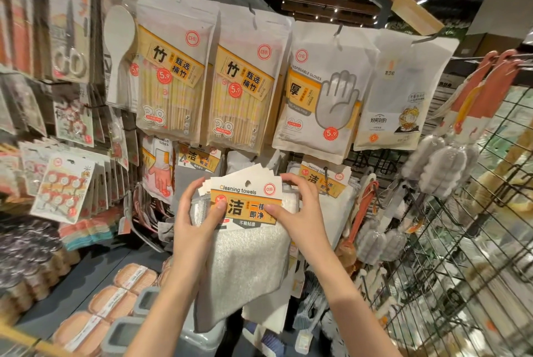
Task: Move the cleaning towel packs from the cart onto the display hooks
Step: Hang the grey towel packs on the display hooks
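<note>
Both hands are gripping a fanned stack of towel packs [245, 212] at frame centre: left hand [199, 212], right hand [297, 209]. Cards are pointing up, cloths hanging down lengthwise.

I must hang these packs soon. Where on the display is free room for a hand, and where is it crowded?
Some bare wire grid shows below the tea bag pack, right of the hung towel pack. The left wall of carded goods is crowded.

Both forearms bare, no sleeves; left hand [193, 221] & right hand [300, 212] bare, ungloved.
</note>
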Available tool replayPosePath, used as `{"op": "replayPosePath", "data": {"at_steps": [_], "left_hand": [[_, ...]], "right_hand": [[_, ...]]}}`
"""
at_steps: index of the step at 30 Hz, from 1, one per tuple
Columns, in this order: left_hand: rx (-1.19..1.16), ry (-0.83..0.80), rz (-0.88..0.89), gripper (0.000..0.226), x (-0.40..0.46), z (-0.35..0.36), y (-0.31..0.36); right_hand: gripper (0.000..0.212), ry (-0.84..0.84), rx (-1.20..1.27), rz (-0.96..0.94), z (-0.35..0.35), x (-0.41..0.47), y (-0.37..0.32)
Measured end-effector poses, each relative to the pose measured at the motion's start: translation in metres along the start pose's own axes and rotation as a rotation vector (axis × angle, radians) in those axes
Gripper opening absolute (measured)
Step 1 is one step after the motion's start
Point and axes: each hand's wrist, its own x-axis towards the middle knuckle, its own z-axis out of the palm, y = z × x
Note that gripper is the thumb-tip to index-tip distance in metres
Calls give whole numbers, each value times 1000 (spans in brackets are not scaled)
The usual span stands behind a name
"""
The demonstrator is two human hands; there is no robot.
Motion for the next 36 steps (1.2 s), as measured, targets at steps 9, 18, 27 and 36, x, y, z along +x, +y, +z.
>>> {"op": "replayPosePath", "data": {"at_steps": [9,18,27,36], "left_hand": [[-32,17,-38,53,-2,-5,2],[-32,-27,-42,27,-2,-6,7],[-30,-9,-15,34,-6,-6,7],[22,60,16,33,4,-16,9]], "right_hand": [[41,7,244,181,-1,0,-2],[24,-27,239,156,-16,9,-2],[18,-47,201,129,-25,13,4],[29,121,232,216,-51,21,25]]}}
